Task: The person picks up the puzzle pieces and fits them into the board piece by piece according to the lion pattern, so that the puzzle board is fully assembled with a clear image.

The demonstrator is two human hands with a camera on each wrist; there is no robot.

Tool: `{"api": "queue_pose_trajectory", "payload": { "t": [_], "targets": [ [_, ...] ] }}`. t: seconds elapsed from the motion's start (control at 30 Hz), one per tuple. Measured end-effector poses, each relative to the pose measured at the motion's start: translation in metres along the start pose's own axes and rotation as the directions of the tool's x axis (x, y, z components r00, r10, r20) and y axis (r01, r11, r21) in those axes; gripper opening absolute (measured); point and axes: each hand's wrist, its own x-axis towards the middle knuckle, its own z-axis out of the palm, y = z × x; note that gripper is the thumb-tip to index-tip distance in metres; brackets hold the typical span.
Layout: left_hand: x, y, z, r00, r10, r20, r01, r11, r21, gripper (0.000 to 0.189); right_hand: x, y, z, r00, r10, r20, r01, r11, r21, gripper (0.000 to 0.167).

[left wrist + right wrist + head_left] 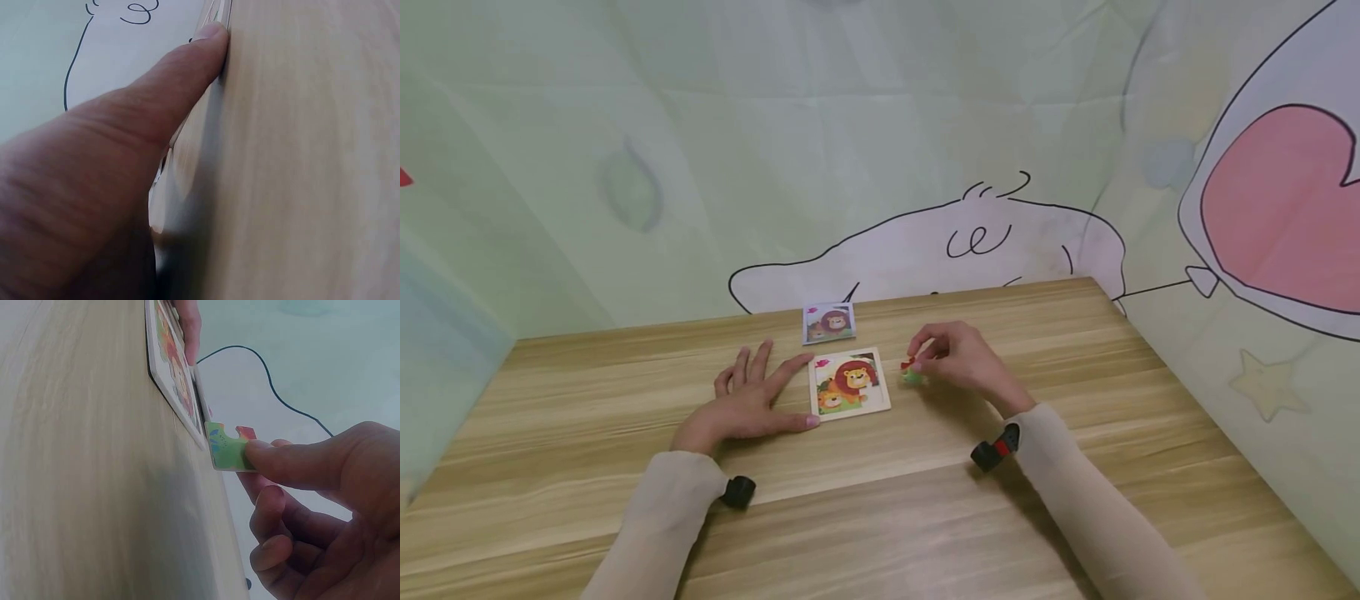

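Note:
A small jigsaw puzzle in a pale frame (850, 385) lies flat on the table, showing a lion and a cub; a white gap shows at its lower right. My left hand (751, 398) spreads its fingers beside it, with the thumb and index fingertips at the frame's left edge. In the left wrist view the thumb (181, 69) reaches the frame's side. Just right of the puzzle, my right hand (962, 362) pinches a green and red puzzle piece (230, 450) between thumb and fingers, held up off the table.
A lion picture card (829, 323) lies behind the puzzle, near the table's back edge. The wood-grain table (820, 517) meets a printed cloth backdrop (700, 167) at the back and right. Dark wrist cameras (740, 492) sit at both sleeves.

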Motion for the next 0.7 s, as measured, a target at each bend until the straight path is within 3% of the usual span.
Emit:
{"api": "queue_pose_trajectory", "payload": {
  "t": [0.7],
  "targets": [
    [0.004,-0.006,0.003,1.000,-0.003,-0.009,0.003,1.000,0.009,0.109,0.010,-0.014,0.019,0.997,-0.024,0.076,0.023,1.000,0.021,0.013]
  ]
}}
